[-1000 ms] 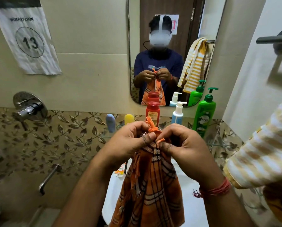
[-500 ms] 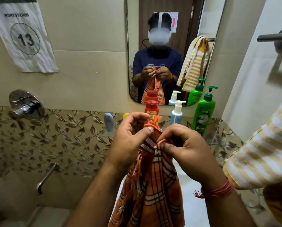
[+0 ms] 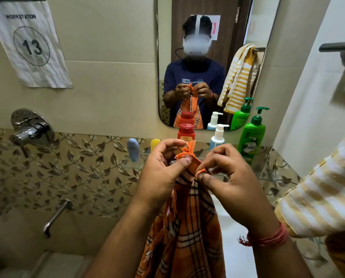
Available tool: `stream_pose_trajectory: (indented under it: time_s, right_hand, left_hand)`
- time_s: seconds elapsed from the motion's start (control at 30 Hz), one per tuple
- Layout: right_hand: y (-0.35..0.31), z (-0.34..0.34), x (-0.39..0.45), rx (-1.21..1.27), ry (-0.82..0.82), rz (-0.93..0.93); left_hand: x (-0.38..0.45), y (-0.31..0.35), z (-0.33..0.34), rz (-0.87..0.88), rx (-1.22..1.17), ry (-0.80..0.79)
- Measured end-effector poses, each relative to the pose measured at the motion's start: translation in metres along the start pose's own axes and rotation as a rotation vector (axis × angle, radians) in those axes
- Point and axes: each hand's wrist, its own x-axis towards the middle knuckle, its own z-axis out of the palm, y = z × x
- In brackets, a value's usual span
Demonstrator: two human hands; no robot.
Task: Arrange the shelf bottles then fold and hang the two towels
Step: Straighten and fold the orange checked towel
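Observation:
An orange plaid towel with fringed corners hangs down in front of me. My left hand pinches one fringed corner between thumb and fingers. Close beside it, my right hand pinches another corner. A yellow-and-white striped towel hangs at the right edge. On the glass shelf behind my hands stand a red bottle, a white pump bottle, a green pump bottle, a blue tube and a yellow tube, partly hidden by my left hand.
A mirror above the shelf reflects a person, both towels and the bottles. A dark towel bar juts out at the upper right. A chrome mixer valve and spout are on the left wall; a paper sign hangs above.
My hands have shifted slightly along the top edge of the orange towel; my left thumb now presses the fringed corner. The view has tilted a little.

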Motion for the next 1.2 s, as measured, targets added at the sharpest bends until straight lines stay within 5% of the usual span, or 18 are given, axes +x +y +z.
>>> stream_pose_trajectory:
  time_s: [0.1, 0.6, 1.2]
  right_hand:
    - [-0.006, 0.002, -0.003, 0.058, 0.131, -0.073]
    - [-0.005, 0.017, 0.004, 0.199, 0.17, 0.153]
    - [-0.011, 0.016, 0.004, -0.029, 0.145, 0.089]
  left_hand:
    - [0.001, -0.001, 0.002, 0.013, 0.023, 0.033]
    - [-0.001, -0.006, 0.002, -0.039, -0.169, -0.045]
    - [-0.006, -0.002, 0.002, -0.053, -0.228, -0.106]
